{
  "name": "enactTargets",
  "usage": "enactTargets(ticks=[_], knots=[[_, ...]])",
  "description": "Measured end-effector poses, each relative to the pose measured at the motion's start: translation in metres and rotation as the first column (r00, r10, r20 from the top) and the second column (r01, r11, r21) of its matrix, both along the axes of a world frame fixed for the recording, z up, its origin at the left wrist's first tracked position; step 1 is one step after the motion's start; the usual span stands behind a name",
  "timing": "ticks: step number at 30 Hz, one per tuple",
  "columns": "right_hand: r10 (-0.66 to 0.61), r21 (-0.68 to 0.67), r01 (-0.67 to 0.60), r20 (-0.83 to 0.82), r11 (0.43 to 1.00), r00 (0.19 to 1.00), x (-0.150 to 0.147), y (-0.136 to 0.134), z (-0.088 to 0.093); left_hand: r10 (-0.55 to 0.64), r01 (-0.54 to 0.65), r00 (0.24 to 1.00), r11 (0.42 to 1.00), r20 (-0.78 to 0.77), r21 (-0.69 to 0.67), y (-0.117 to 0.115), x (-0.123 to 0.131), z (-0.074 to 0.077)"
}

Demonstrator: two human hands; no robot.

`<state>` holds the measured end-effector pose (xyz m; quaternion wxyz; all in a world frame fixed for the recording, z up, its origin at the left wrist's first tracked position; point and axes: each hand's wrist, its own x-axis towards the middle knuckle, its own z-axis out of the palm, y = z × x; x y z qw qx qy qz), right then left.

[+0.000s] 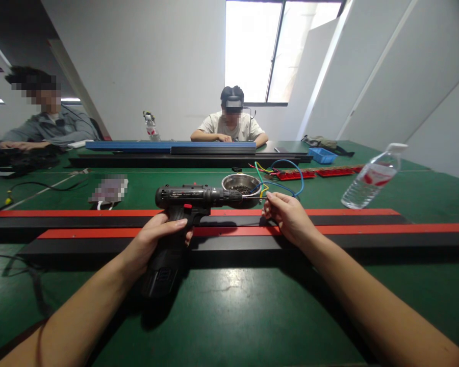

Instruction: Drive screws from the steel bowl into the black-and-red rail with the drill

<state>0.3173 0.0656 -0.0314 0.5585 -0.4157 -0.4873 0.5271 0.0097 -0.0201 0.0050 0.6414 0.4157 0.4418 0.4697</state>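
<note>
A black cordless drill [183, 198] lies level in the air, its chuck pointing right. My left hand [153, 234] is wrapped round its handle, the thumb near the red switch. A thin long bit [254, 197] runs from the chuck to my right hand [288, 216]. There the thumb and index finger are pinched at the bit's tip, and whether a small screw sits between them is hidden. Just behind the bit stands a metal bowl [229, 181] of small dark pieces, likely screws. Below both hands lie two long black bars with red top strips [237, 232].
Wires [301, 178] in several colours loop beside the bowl. A water bottle [373, 178] leans at the right, near red strips [296, 175] and a blue bin [321, 155]. Long blue and black bars [137, 147] cross the green table [229, 316]. Two people [229, 125] [53, 125] sit beyond.
</note>
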Motion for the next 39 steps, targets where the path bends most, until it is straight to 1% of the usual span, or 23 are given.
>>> enactTargets(ticks=[9,14,20,23,27,33,39], knots=[[-0.006,-0.034,0.005,-0.025,0.999,1.0,0.001,-0.001,0.001,0.003,-0.003,1.0,1.0,0.008,0.007,0.0,0.0,-0.001],[0.009,-0.017,-0.009,0.006,1.0,1.0,0.001,0.0,0.0,0.01,-0.01,1.0,1.0,0.019,0.01,-0.001,0.002,0.001],[-0.015,0.0,0.015,0.045,1.0,0.999,-0.001,-0.001,0.001,-0.009,0.009,1.0,1.0,-0.004,0.016,0.001,0.0,-0.001],[-0.009,0.031,0.008,0.029,0.999,1.0,-0.002,-0.001,0.001,-0.02,0.02,1.0,1.0,-0.005,0.017,0.001,-0.001,-0.002],[-0.005,0.091,0.001,0.045,0.996,0.999,-0.001,-0.001,-0.003,0.003,-0.003,1.0,1.0,0.002,0.008,0.002,-0.002,-0.003],[0.017,0.131,-0.025,0.062,0.991,0.998,0.002,0.002,-0.008,-0.005,0.005,1.0,1.0,0.013,0.008,0.002,-0.003,-0.003],[0.021,0.139,-0.03,0.068,0.99,0.997,0.002,0.004,-0.01,-0.036,0.036,0.999,0.999,0.019,0.02,0.007,-0.005,-0.008]])
